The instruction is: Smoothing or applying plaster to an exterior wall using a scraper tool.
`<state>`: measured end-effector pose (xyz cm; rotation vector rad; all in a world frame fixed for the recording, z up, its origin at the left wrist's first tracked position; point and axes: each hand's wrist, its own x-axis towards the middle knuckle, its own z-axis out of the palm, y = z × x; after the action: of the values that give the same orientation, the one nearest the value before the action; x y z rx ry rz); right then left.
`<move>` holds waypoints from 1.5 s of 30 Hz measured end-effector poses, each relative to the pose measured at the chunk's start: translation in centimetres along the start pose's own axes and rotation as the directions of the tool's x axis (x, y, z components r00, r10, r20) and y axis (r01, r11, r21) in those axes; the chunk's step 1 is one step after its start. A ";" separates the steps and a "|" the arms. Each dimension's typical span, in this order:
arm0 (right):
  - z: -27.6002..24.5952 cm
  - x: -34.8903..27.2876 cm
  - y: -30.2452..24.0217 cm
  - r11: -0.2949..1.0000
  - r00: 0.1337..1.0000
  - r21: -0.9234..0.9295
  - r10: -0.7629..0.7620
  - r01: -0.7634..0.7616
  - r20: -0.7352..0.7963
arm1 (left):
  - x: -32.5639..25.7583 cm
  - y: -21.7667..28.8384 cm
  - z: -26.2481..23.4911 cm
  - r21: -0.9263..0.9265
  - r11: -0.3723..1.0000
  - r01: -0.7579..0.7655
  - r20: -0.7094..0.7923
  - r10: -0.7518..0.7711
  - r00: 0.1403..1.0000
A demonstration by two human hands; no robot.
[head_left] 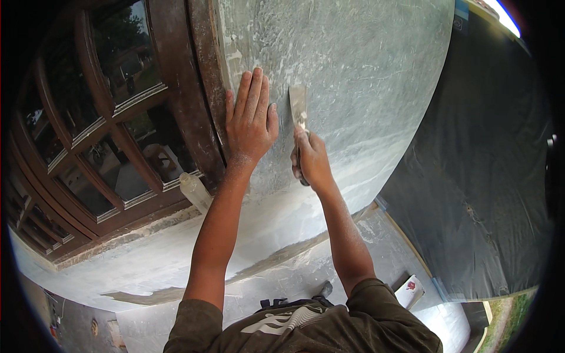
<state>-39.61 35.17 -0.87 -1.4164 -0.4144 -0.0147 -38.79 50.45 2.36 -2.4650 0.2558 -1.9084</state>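
My left hand (252,120) lies flat against the grey plastered wall (365,76), close to the brown wooden window frame. Its fingers are stretched out and point upward, and it holds nothing. To its right, my right hand (313,159) grips a putty knife (298,103) by the handle, blade up. The flat metal blade is at the wall surface; whether its edge touches cannot be made out. Pale residue sticks to the blade near the handle. Whitish dust covers both hands and forearms.
At the left is a brown wooden window (170,53) with several glass panes. A clear plastic bottle (194,191) stands on its ledge beside my left forearm. Black sheeting (471,176) hangs at the right. A white container (409,291) sits low on the right, near the grey floor.
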 end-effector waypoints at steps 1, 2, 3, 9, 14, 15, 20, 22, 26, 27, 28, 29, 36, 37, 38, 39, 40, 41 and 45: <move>-0.2 0.9 -0.9 1.000 1.000 -0.002 0.000 0.000 -0.001 | 0.1 0.1 0.0 -0.001 1.000 -0.001 0.003 0.001 1.000; -0.1 1.4 -2.3 0.999 1.000 0.028 -0.018 0.017 0.012 | 0.1 0.1 -0.1 0.000 1.000 -0.004 0.006 0.004 1.000; 0.0 1.4 -2.9 0.998 0.999 0.057 -0.035 0.034 0.023 | 0.2 0.1 -0.1 -0.003 1.000 -0.005 0.001 0.005 1.000; 0.5 -0.9 0.6 0.998 0.996 0.005 0.068 -0.068 0.051 | -0.1 -0.2 -0.1 -0.012 1.000 -0.003 -0.002 0.003 1.000; 0.0 0.6 -1.6 1.000 0.999 0.025 -0.020 0.019 0.028 | 0.1 0.1 0.0 -0.011 1.000 -0.004 -0.001 0.004 1.000; 0.2 0.1 -0.9 1.000 0.999 0.021 -0.004 0.003 0.039 | -0.1 -0.1 -0.1 -0.009 1.000 -0.004 -0.004 0.004 1.000; 0.2 0.4 -0.7 1.000 1.000 0.020 -0.011 0.011 0.020 | -0.1 0.0 0.2 -0.014 1.000 -0.008 -0.005 0.008 1.000; 0.0 1.7 -2.8 0.998 0.999 0.032 -0.046 0.045 0.020 | 0.0 0.1 0.1 -0.004 1.000 -0.006 -0.006 0.006 1.000; 0.5 -0.4 -0.4 1.000 0.999 0.024 0.016 -0.017 0.029 | -0.1 -0.2 -0.2 0.003 1.000 -0.002 0.001 0.002 1.000; 0.4 -0.9 0.6 0.996 0.995 0.016 0.092 -0.093 0.036 | -0.1 -0.1 -0.1 -0.010 1.000 -0.002 -0.003 0.002 1.000; 0.4 -0.6 1.3 0.995 0.995 0.029 0.089 -0.090 0.047 | -0.1 -0.1 -0.1 -0.024 1.000 -0.001 -0.007 0.001 1.000; 0.0 -0.1 0.6 0.996 0.995 0.028 0.086 -0.088 0.047 | -0.1 0.0 0.1 -0.024 1.000 0.000 -0.010 0.000 1.000; -0.2 0.1 -0.4 0.996 0.997 0.061 0.061 -0.063 0.036 | 0.1 -0.1 -0.2 -0.005 1.000 0.006 0.001 -0.006 1.000; 0.0 0.0 0.0 0.996 0.997 0.063 0.064 -0.066 0.040 | 0.0 -0.1 -0.3 -0.006 1.000 0.005 -0.001 -0.005 1.000; 0.1 0.0 -0.1 0.998 0.999 0.044 0.044 -0.045 0.030 | 0.1 0.0 -0.2 -0.009 1.000 0.004 -0.003 -0.004 1.000; 0.1 0.0 -0.4 0.999 1.000 0.026 0.024 -0.024 0.020 | 0.1 0.1 -0.2 -0.009 1.000 0.006 -0.003 -0.007 1.000; -0.3 1.0 -1.3 1.000 1.000 0.026 -0.006 0.005 0.011 | 0.1 0.2 -0.1 -0.010 1.000 0.008 -0.002 -0.009 1.000; -0.4 1.8 -2.5 1.000 1.000 0.025 -0.004 0.004 0.004 | 0.2 0.2 0.1 -0.016 1.000 0.007 -0.001 -0.007 1.000; 0.3 1.4 -2.4 0.995 0.995 0.043 -0.092 0.091 0.024 | 0.0 -0.1 0.0 -0.006 1.000 0.003 -0.008 -0.003 1.000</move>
<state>-39.03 35.37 1.81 -1.3561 -0.4985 -0.0620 -38.81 50.61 2.35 -2.4628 0.2588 -1.9219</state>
